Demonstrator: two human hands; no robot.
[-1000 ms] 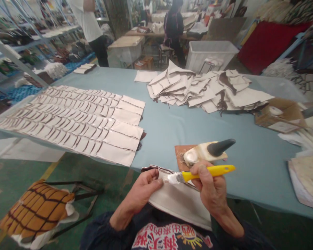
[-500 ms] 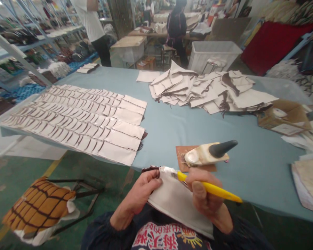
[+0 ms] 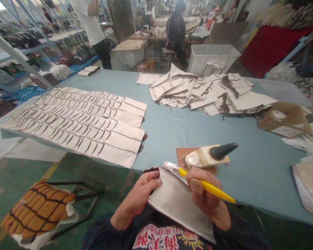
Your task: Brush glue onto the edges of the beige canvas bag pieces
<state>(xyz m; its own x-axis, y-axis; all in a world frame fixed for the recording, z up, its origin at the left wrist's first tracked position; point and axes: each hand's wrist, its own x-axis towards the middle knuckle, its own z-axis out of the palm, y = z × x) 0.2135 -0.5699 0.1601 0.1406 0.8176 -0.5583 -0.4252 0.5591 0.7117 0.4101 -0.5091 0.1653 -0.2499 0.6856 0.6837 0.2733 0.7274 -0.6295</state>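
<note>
My left hand (image 3: 143, 192) pinches one end of a pale fabric panel (image 3: 174, 194) that has dark-edged seams. In my right hand (image 3: 207, 192) is a yellow-handled brush (image 3: 216, 192), its bristles coated in white paste and pointing left, just above the panel's far edge. The panel hangs over my lap in front of the table edge; its right end passes under my right hand. Just beyond sits a pale glue container (image 3: 195, 160) with a dark grey conical part (image 3: 223, 151) on it, resting on a brown board (image 3: 181, 154).
Overlapping rows of pale panels (image 3: 94, 121) cover the table's left side. A loose heap of similar pieces (image 3: 187, 86) lies at the back, with a cardboard box (image 3: 284, 118) to its right. A padded stool (image 3: 39, 208) stands at lower left. Two people (image 3: 176, 31) (image 3: 90, 27) are beyond the table.
The brush tip has lifted off the panel's top edge and moved slightly left and up. My left hand keeps its hold on the panel.
</note>
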